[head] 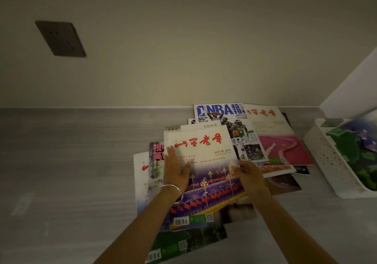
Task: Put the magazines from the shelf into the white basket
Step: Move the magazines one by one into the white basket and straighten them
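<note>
Several magazines lie in a loose spread on the grey shelf (71,161). On top is a cream magazine with red brush lettering and a night street photo (206,161). My left hand (175,170), with a silver bangle on the wrist, lies flat with fingers together along that magazine's left edge. My right hand (250,177) pinches its right edge. Behind it lie an NBA magazine (228,119) and a cream-and-pink one (273,135). The white basket (326,157) stands at the right edge and holds a magazine with a green cover (359,153).
A dark wall socket (61,38) sits on the back wall at upper left. A white side panel (357,88) closes the shelf on the right, just behind the basket. The left half of the grey shelf surface is bare.
</note>
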`<action>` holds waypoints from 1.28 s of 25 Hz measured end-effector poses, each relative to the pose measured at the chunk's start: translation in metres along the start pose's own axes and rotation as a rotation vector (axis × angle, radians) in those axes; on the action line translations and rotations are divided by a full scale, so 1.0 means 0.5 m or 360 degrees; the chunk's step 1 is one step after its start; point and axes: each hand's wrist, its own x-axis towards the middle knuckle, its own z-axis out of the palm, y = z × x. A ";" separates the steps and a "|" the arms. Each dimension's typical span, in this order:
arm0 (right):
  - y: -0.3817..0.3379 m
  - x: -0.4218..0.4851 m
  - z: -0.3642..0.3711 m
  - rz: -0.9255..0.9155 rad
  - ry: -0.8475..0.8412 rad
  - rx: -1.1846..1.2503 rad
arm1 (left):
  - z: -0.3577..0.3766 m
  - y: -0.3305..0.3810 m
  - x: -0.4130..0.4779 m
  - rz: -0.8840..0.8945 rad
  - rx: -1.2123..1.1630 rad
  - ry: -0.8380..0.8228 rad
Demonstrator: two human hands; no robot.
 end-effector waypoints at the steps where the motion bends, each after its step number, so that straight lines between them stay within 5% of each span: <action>1: 0.003 -0.002 -0.011 -0.0088 -0.0001 -0.0117 | 0.008 -0.009 0.000 -0.0043 0.0177 -0.0046; 4: 0.005 -0.010 -0.058 -0.0263 0.0146 -0.0247 | 0.021 -0.004 0.002 -0.0107 0.0510 -0.0127; 8: -0.006 -0.022 -0.133 -0.0008 0.0167 0.0454 | 0.037 0.058 0.006 -0.0044 0.0444 -0.0110; 15: -0.036 -0.041 -0.327 -0.0156 0.0256 0.0644 | 0.121 0.251 0.014 -0.0447 -0.1074 -0.0185; 24: -0.045 -0.024 -0.659 -0.0318 0.0479 0.0569 | 0.301 0.569 0.036 0.0231 -0.0904 -0.0571; 32: -0.029 0.036 -0.824 -0.0612 0.0684 0.0423 | 0.490 0.775 0.097 0.0537 -0.0872 -0.0574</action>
